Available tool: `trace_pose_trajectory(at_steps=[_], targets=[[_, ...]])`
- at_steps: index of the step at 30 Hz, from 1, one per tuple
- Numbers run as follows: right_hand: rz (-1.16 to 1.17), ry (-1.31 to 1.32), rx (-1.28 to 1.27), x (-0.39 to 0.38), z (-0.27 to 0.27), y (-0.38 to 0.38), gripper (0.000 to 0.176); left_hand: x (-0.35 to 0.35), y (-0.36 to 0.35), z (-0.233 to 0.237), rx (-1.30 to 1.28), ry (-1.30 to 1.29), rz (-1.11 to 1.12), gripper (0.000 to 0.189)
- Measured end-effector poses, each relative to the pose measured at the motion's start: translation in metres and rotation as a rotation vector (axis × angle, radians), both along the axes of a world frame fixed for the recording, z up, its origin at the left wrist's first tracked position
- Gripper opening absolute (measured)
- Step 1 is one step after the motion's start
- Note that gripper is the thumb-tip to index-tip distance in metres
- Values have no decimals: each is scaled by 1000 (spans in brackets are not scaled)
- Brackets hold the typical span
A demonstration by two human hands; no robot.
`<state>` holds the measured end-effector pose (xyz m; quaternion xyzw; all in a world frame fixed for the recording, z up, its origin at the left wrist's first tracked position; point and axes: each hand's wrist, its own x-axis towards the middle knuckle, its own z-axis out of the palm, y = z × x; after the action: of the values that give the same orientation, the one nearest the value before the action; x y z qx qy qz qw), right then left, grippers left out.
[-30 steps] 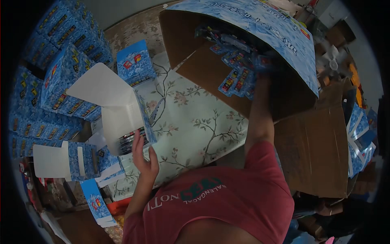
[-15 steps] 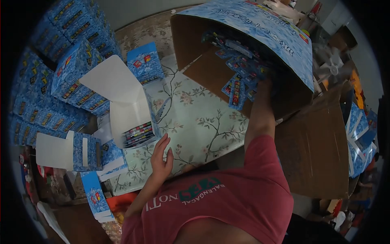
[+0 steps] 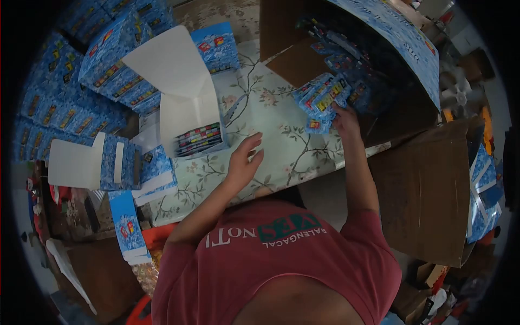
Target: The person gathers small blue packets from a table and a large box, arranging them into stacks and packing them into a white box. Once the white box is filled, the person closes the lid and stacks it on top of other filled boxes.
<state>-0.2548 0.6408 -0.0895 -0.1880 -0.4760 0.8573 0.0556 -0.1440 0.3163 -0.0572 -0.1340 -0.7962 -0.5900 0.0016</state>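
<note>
My right hand (image 3: 346, 120) grips several flat blue packets (image 3: 325, 97) with bright printed labels, at the mouth of a big carton lying on its side (image 3: 284, 24). More packets lie inside, partly in shadow. Over the table, my left hand (image 3: 245, 161) is open and holds nothing, its fingers pointing up and right. Just left of it stands a small box (image 3: 187, 111) with its white lid raised. A row of packets (image 3: 199, 140) stands on edge in that box.
A flowered cloth covers the table (image 3: 265, 127). Stacked blue boxes (image 3: 59, 108) rise at the left, and a closed blue box (image 3: 216, 47) sits behind the open one. Another lidded box (image 3: 119, 162) lies left. A brown carton flap (image 3: 417, 189) hangs at the right.
My right hand has come out from deep in the carton to its mouth, now with packets in it. My left hand stays open beside the small box. The whole view has shifted.
</note>
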Motion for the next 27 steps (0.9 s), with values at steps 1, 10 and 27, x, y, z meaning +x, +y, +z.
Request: trace_pose_trajectory(at_steps=[1, 10, 27], targets=[[207, -28, 184, 6, 10, -7, 32, -6, 2, -4, 181, -231, -4, 50], [1030, 330, 1836, 48, 113, -133, 33, -23, 4, -57, -27, -19, 163, 116], [920, 200, 1223, 59, 40, -98, 80, -40, -3, -53, -172, -10, 32, 121]])
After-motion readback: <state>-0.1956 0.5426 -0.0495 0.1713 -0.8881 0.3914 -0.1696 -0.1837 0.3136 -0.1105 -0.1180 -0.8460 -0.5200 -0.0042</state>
